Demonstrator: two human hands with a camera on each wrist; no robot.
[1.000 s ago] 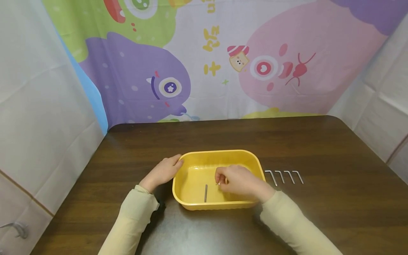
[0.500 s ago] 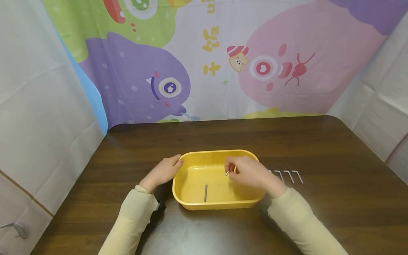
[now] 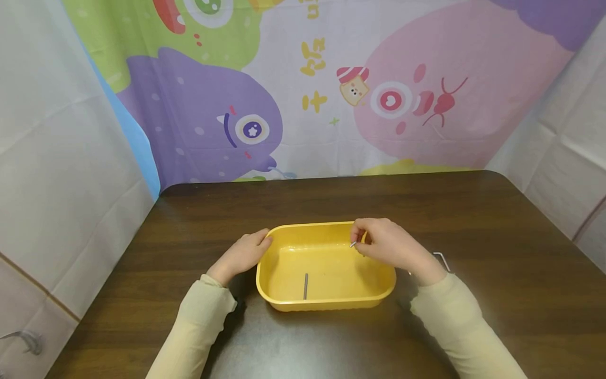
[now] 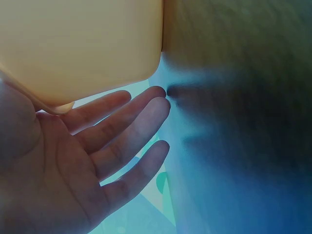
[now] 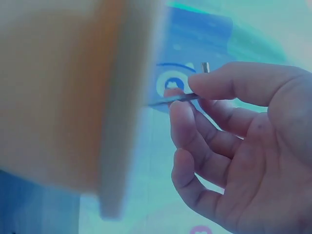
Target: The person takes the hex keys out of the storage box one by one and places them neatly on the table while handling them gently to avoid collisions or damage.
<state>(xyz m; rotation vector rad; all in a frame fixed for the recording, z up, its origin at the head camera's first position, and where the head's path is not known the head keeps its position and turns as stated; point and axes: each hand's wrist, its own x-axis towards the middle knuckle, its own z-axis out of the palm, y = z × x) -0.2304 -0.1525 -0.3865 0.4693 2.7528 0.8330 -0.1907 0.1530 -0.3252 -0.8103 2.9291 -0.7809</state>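
My left hand (image 3: 241,255) holds the left end of a yellow plastic tray (image 3: 326,303), thumb over the rim. In the left wrist view its other fingers (image 4: 141,122) stretch out below the wall, loosely spread. At the tray's far right corner my right hand (image 3: 390,242) pinches a small silver hex key (image 3: 353,244) between thumb and fingertips. The right wrist view shows the key's short bent end (image 5: 205,67) above the thumb; the other fingers are curled loosely. A straight grey metal rod (image 3: 305,287) lies inside the tray.
Right of the tray, a silver L-shaped hex key (image 3: 442,260) lies on the dark wooden table (image 3: 312,347). Others beside it are mostly hidden by my right hand and wrist. A cartoon cloth (image 3: 322,131) hangs behind the table's far edge.
My right hand has moved right and away from me, from low inside the tray to its far right corner, carrying the hex key. My left hand and the rod have stayed put.
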